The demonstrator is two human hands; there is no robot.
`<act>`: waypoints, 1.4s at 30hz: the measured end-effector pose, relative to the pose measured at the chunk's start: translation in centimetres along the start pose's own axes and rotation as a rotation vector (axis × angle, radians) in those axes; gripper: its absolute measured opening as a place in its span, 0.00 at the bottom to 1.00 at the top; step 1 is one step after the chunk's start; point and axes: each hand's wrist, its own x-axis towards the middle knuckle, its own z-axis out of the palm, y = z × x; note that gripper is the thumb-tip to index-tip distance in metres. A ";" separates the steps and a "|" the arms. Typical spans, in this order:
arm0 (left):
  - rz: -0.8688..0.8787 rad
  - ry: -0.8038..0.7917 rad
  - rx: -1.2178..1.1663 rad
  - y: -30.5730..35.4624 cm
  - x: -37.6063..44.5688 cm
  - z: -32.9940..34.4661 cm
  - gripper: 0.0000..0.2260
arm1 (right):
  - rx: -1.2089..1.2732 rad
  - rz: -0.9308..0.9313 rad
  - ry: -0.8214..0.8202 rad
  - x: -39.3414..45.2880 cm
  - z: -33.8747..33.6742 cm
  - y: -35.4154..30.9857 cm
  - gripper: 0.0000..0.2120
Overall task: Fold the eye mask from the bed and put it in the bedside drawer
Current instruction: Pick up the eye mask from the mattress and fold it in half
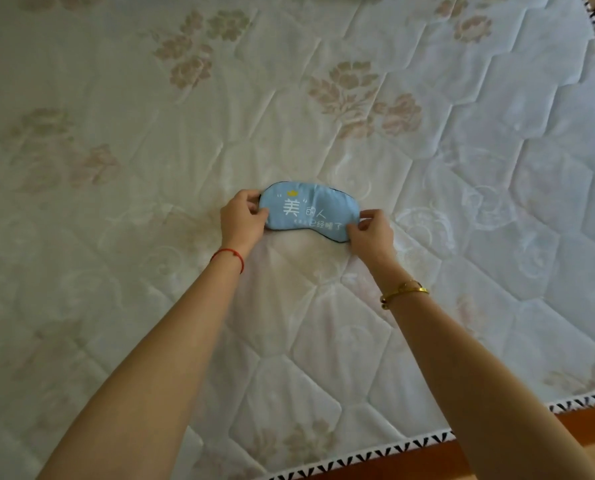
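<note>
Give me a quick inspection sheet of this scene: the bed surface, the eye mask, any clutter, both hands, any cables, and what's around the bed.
Surface: quilted floral mattress, bare, with a black-and-white zigzag trim along its near edge.
Job's things: blue eye mask, printed side up, unfolded, lying flat on the mattress. No drawer in view.
Clutter: nothing seen.
Hands: left hand pinches the mask's left end; right hand pinches its right end. A red string circles the left wrist, a gold bracelet the right.
Cables: nothing seen.
Surroundings: a strip of orange-brown wood beyond the mattress edge, lower right.
</note>
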 end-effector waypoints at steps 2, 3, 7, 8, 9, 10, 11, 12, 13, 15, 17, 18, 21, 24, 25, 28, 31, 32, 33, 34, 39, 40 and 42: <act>-0.007 0.016 0.004 -0.3 -0.6 0.0 0.13 | 0.069 0.045 -0.012 -0.2 0.0 0.0 0.15; -0.012 0.016 0.008 -0.6 -1.1 -0.1 0.13 | 0.092 0.053 -0.020 -0.4 0.0 0.0 0.15; -0.074 0.010 -0.035 -2.2 -3.8 -0.5 0.12 | 0.216 0.065 -0.074 -2.0 -0.5 0.2 0.12; -0.098 0.013 -0.048 -2.7 -4.6 -0.7 0.12 | 0.251 0.075 -0.091 -2.5 -0.6 0.4 0.12; -0.122 0.019 -0.058 -3.3 -5.5 -0.9 0.12 | 0.277 0.082 -0.103 -3.1 -0.8 0.7 0.12; -0.143 0.027 -0.067 -3.9 -6.5 -1.1 0.12 | 0.295 0.087 -0.113 -3.7 -0.9 1.0 0.13; -0.162 0.031 -0.073 -4.6 -7.6 -1.2 0.12 | 0.307 0.092 -0.123 -4.4 -1.0 1.4 0.14; -0.178 0.032 -0.079 -5.3 -8.8 -1.3 0.13 | 0.317 0.099 -0.136 -5.0 -1.1 1.8 0.15; -0.194 0.030 -0.086 -5.9 -10.1 -1.4 0.13 | 0.323 0.109 -0.149 -5.7 -1.1 2.3 0.16; -0.223 0.031 -0.109 -7.0 -12.8 -1.5 0.13 | 0.309 0.128 -0.166 -7.3 -1.2 3.6 0.17; -0.249 0.043 -0.124 -7.8 -15.6 -1.4 0.13 | 0.273 0.141 -0.173 -9.0 -1.2 5.3 0.17; -0.255 0.052 -0.129 -8.2 -17.0 -1.4 0.13 | 0.258 0.150 -0.175 -9.9 -1.2 6.1 0.18; -0.262 0.081 -0.134 -9.4 -20.7 -1.2 0.13 | 0.244 0.187 -0.183 -12.3 -1.3 8.7 0.17; -0.283 0.101 -0.135 -10.3 -23.5 -1.2 0.12 | 0.267 0.226 -0.193 -14.2 -1.3 10.8 0.17; -0.292 0.101 -0.136 -10.6 -24.2 -1.1 0.13 | 0.260 0.233 -0.197 -14.7 -1.4 11.4 0.17; -0.304 0.089 -0.140 -11.2 -26.1 -1.1 0.15 | 0.196 0.213 -0.247 -15.8 -1.5 12.3 0.09; -0.260 0.084 -0.120 -11.4 -27.4 -1.1 0.18 | 0.175 0.171 -0.302 -16.8 -1.7 12.3 0.02; -0.230 0.084 -0.098 -11.4 -27.8 -1.1 0.18 | 0.191 0.165 -0.309 -17.2 -1.8 12.1 0.01; -0.197 0.082 -0.068 -11.3 -28.3 -1.1 0.19 | 0.214 0.162 -0.313 -17.6 -2.1 11.9 0.02; -0.165 0.077 -0.041 -11.2 -28.7 -1.0 0.20 | 0.234 0.156 -0.319 -18.1 -2.3 11.7 0.03; 0.005 -0.026 -0.048 -8.3 -30.9 -0.3 0.18 | 0.403 0.138 -0.368 -21.0 -3.9 9.5 0.09; 0.012 -0.050 -0.107 -7.4 -31.3 -0.2 0.18 | 0.446 0.122 -0.386 -21.6 -4.2 8.9 0.10; -0.039 -0.095 -0.281 -5.9 -31.9 -0.1 0.19 | 0.497 0.082 -0.417 -22.8 -4.8 7.9 0.12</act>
